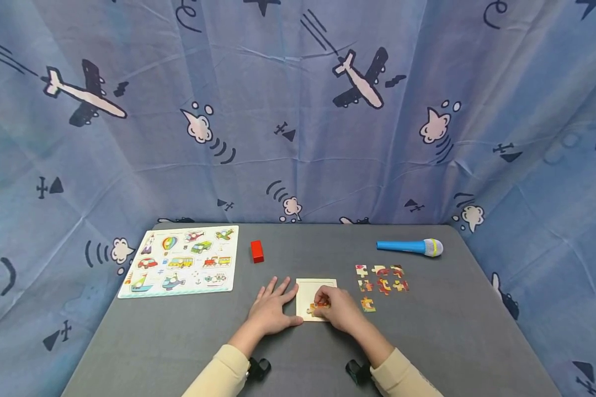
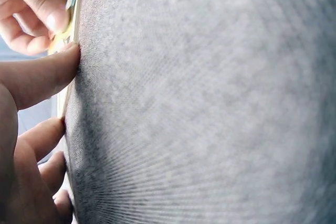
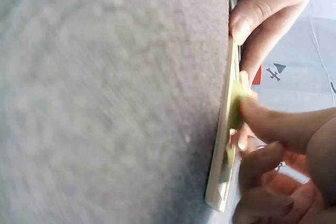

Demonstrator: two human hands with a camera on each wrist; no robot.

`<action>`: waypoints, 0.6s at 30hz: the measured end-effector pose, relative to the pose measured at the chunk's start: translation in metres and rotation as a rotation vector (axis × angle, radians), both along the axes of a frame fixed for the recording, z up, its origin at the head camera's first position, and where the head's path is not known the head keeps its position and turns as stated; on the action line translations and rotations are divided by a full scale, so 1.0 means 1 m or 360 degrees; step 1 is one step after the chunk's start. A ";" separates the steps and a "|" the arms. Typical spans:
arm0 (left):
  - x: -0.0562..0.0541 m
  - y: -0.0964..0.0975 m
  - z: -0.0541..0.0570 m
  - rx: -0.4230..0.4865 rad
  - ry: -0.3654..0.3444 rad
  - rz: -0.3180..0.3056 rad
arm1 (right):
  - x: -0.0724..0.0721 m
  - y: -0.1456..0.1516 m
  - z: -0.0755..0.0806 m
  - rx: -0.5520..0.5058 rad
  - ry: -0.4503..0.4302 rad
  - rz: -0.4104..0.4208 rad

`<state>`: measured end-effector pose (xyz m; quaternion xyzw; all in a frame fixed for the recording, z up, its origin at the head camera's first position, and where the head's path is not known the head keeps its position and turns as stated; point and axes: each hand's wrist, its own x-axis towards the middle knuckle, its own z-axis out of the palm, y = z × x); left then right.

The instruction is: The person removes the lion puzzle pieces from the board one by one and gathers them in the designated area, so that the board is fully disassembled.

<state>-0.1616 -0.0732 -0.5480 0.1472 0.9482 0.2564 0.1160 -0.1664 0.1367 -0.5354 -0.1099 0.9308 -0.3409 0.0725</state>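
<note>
A small pale wooden puzzle tray (image 1: pixel 305 288) lies on the table between the hands. My left hand (image 1: pixel 272 311) rests spread on the tabletop, its thumb touching the tray's near left edge. Over the tray's near right part, my right hand (image 1: pixel 342 310) pinches a yellow-green jigsaw piece (image 3: pixel 237 103) between thumb and fingers. In the right wrist view, another piece (image 3: pixel 228 163) shows at the tray beneath those fingers, partly hidden. Several loose jigsaw pieces (image 1: pixel 383 285) in orange, red and green lie in rows right of the tray.
A picture board with vehicles (image 1: pixel 193 280) lies at the left. Behind the tray is a red block (image 1: pixel 256 251). A blue toy microphone (image 1: pixel 402 246) lies at the back right. The grey table (image 1: pixel 179 342) ends at a blue patterned curtain (image 1: pixel 258 182).
</note>
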 end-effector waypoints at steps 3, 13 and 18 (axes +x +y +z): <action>0.000 0.000 0.000 -0.0004 -0.0012 0.0002 | -0.002 0.003 0.001 -0.0097 0.0000 -0.0008; -0.002 0.003 -0.001 -0.0013 -0.0040 0.0000 | -0.008 0.032 0.010 -0.0336 -0.0120 -0.0181; -0.001 0.001 -0.002 -0.0006 -0.0028 0.0000 | -0.010 0.062 0.021 -0.0297 -0.0085 -0.0266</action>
